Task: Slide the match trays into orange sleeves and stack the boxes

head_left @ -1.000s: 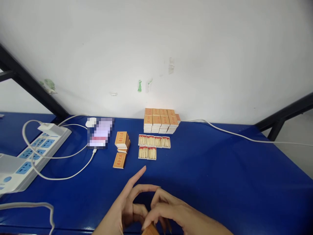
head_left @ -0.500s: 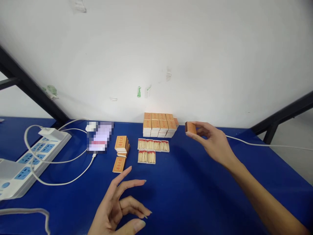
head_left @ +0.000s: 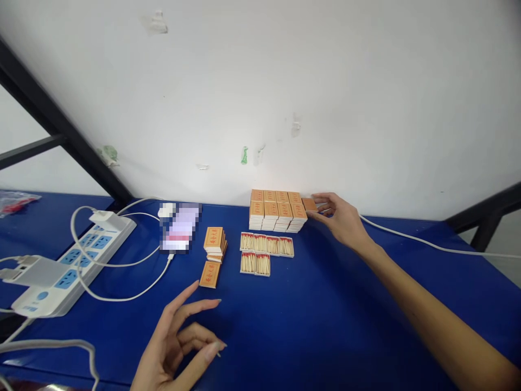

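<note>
Many matchboxes (head_left: 277,209) stood stacked; our right hand (head_left: 344,220) pinched another box (head_left: 309,204) at their right end; six trays (head_left: 266,253) lay uncovered; our left hand (head_left: 175,347) hovered empty, fingers loose.

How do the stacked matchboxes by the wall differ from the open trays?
The stacked matchboxes are closed, piled several high; the open trays lie one deep, showing red-tipped matches. The right hand holds a matchbox at the stack; no hand touches the trays. Both form neat rows on the blue table.
</note>
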`<state>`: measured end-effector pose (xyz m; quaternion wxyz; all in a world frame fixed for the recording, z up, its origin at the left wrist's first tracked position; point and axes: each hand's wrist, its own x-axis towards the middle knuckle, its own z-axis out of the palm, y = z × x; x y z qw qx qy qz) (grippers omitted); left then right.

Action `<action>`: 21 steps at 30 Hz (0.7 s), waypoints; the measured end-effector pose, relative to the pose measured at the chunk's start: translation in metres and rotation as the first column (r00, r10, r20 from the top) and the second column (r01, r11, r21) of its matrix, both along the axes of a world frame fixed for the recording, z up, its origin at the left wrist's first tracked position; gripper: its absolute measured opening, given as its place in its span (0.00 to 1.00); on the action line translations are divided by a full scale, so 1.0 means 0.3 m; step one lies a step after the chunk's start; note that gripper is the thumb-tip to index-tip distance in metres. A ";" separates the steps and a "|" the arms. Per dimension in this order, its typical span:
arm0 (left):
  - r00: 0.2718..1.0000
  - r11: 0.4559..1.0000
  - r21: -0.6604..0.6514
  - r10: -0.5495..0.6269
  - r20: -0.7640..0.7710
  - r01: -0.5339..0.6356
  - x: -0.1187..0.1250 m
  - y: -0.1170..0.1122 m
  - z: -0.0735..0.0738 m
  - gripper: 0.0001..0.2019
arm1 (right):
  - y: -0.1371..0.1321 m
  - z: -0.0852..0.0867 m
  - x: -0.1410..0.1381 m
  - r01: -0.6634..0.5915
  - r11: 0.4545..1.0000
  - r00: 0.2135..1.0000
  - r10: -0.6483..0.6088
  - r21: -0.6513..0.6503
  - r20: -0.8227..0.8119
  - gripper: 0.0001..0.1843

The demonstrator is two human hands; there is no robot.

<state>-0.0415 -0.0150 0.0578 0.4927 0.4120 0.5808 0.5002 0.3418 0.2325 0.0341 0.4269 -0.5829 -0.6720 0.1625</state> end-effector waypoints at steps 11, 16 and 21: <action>0.795 0.983 0.122 0.182 -0.579 -0.136 -0.062 0.076 -0.037 0.29 | -0.013 0.000 -0.034 0.002 1.000 1.000 -0.001 0.030 -0.009 0.39; 0.561 0.959 0.242 0.281 -0.779 -0.145 -0.029 0.148 -0.068 0.28 | -0.109 0.038 -0.057 0.101 0.993 0.992 -0.104 0.054 0.064 0.30; 0.512 0.964 0.249 0.259 -0.819 -0.089 0.011 0.199 -0.098 0.30 | -0.332 0.058 -0.178 0.122 0.983 0.980 -0.141 0.140 0.141 0.12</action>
